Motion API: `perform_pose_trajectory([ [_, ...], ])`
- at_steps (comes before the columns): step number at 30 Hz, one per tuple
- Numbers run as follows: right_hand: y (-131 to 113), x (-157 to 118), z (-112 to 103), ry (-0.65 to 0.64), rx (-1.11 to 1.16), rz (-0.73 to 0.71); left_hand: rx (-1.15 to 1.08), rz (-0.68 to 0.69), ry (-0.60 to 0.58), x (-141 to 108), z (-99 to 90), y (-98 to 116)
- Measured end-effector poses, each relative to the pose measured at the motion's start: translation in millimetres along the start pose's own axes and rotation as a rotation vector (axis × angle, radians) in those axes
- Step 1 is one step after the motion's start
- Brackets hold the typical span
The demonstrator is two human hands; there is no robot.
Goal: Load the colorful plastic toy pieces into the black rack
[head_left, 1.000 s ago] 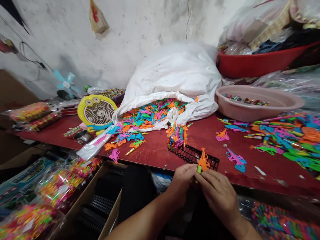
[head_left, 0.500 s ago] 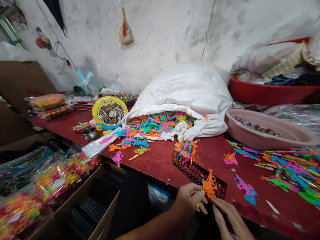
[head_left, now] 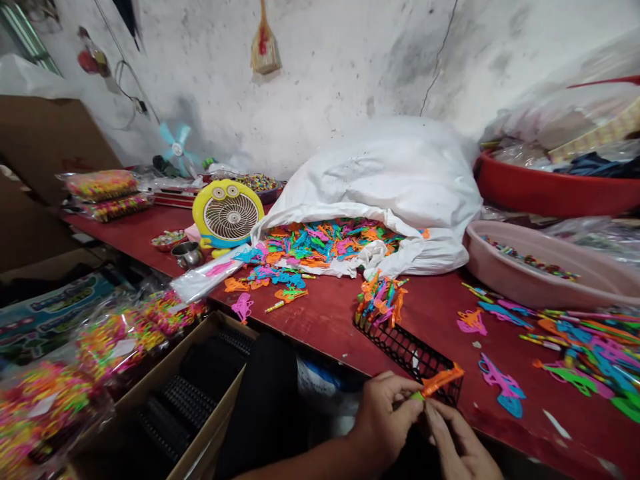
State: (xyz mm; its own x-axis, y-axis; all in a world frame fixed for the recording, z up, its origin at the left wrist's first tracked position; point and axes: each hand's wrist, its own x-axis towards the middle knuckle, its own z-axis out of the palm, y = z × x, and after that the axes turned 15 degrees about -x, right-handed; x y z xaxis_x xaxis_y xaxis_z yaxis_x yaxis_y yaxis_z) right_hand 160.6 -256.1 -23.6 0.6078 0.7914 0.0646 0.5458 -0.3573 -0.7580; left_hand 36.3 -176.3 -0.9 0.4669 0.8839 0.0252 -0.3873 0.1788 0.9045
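My left hand [head_left: 383, 417] is closed around a thin yellow-green pencil-like stick [head_left: 418, 396] with an orange plastic cut-out figure [head_left: 444, 379] at its end. Fingertips of my right hand [head_left: 457, 437] pinch at the near side of the same piece, where stick and figure meet. Just behind both hands lies a long black grid rack [head_left: 403, 347] on the red table [head_left: 320, 327]. Its far left end holds a cluster of upright sticks with coloured figures [head_left: 383, 300]; the near end shows bare slots.
A white sack [head_left: 380, 167] spills coloured plastic figures [head_left: 325, 240]. To the right are a pink basin [head_left: 540, 283] and a pile of finished-looking sticks [head_left: 595, 347]. A yellow fan [head_left: 230, 212] stands left. Below the edge, a carton [head_left: 210, 413] holds black racks, beside bagged pieces [head_left: 120, 333].
The orange figure has turned from upright and face-on to tilted, nearly edge-on. My right fingers have moved in against it. The whole view has shifted slightly.
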Motion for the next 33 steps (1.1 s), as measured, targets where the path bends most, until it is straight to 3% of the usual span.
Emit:
perform_pose_trajectory([
  [4,-2.5,5.1,2.3,-0.029,0.045,0.124,0.243,0.282,-0.059,-9.0,-2.5,1.1],
  [12,-29.8,12.9,0.7,-0.085,0.197,0.053,0.369,0.419,-0.112,-7.5,-11.2,16.6],
  [14,-34.1,15.4,-0.3,-0.106,0.235,0.054,0.357,0.422,-0.042,-3.1,-18.5,22.0],
  [18,-37.5,22.6,-3.4,-0.094,0.338,0.126,0.334,0.408,0.293,23.1,-48.3,34.3],
  [20,-38.4,26.8,-4.2,-0.105,0.382,0.161,0.354,0.393,0.355,42.8,-65.2,41.3],
  [25,-41.8,36.9,0.0,-0.114,0.470,0.219,0.424,0.316,0.155,81.1,-85.4,53.2],
  [29,-43.1,43.2,0.4,-0.102,0.480,0.237,0.329,0.272,0.153,90.0,-82.6,47.3],
  [33,-49.4,47.9,-5.7,0.002,0.339,0.124,0.253,0.229,0.186,84.8,-72.7,32.5],
])
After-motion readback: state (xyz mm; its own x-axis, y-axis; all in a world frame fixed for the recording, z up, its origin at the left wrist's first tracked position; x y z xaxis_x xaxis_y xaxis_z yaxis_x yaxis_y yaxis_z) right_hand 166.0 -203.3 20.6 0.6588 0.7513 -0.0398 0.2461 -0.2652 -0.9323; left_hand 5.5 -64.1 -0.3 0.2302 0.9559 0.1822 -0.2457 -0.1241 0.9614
